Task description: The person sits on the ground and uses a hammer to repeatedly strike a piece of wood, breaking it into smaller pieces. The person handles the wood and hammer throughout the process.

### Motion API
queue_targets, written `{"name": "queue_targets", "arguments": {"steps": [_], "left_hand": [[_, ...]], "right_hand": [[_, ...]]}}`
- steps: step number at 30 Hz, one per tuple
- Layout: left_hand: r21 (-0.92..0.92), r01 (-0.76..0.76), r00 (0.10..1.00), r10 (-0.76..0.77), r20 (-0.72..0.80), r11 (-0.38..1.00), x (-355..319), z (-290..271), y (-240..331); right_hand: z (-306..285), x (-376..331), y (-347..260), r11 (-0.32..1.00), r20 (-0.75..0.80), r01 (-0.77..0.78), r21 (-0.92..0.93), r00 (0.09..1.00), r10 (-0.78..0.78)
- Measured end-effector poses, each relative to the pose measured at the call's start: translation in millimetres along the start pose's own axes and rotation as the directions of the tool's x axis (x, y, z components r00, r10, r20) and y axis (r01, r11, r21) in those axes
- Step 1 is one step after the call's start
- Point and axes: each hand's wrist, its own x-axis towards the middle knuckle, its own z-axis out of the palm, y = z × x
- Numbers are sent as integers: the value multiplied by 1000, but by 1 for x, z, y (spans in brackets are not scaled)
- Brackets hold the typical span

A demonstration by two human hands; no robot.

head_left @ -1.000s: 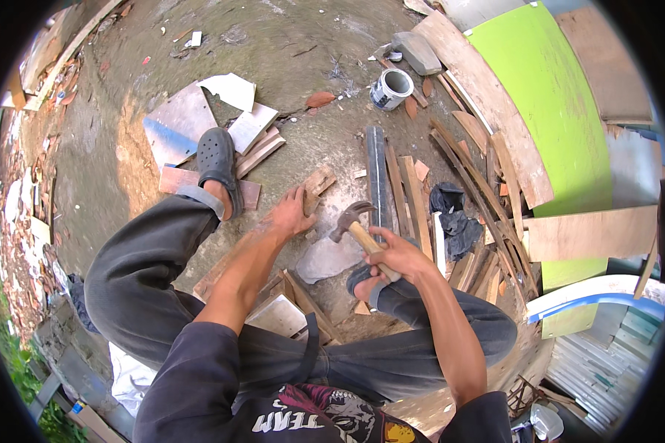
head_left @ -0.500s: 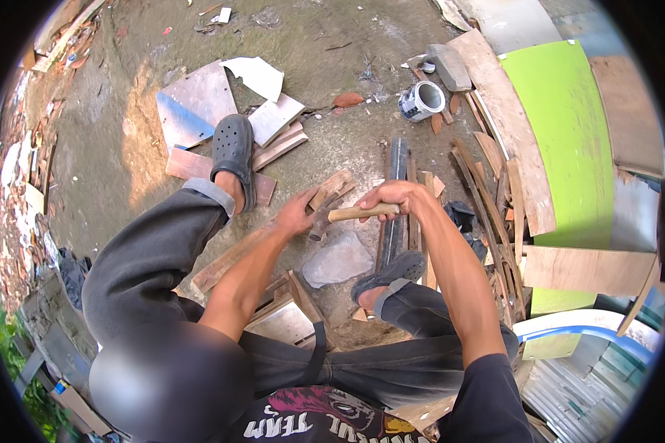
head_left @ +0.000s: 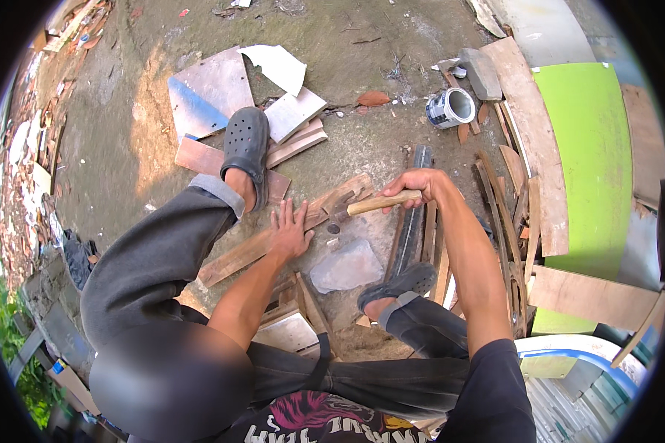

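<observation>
My right hand (head_left: 420, 186) grips the wooden handle of a hammer (head_left: 380, 203), whose dark metal head is over the far part of a wooden plank (head_left: 238, 255). The plank slants across the ground from near my left leg toward the middle. Flat on it rests my left hand (head_left: 291, 230), fingers spread, holding nothing. A pale flat stone (head_left: 347, 266) lies just nearer than the hammer head. Whether the hammer head touches the plank, I cannot tell.
My shoes (head_left: 247, 144) flank the plank. Board pieces (head_left: 295, 114) lie beyond my left foot. A paint can (head_left: 451, 108), a grey block (head_left: 481, 74), wood strips (head_left: 506, 221) and a green panel (head_left: 584, 155) are on the right. A wooden frame (head_left: 312, 306) stands close to me.
My left hand has drawn back from beside the hammer head and now lies spread on the plank. The right hand still grips the hammer. The whole view has shifted slightly.
</observation>
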Motion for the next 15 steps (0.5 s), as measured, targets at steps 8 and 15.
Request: {"name": "queue_targets", "arguments": {"steps": [8,15], "left_hand": [[-5,39,973,-37,229,999,11,-12,7],[-11,28,939,-23,344,1000,11,-26,5]], "right_hand": [[-20,4,20,999,63,33,29,997,-34],[-40,13,15,999,109,32,32,993,-35]]}}
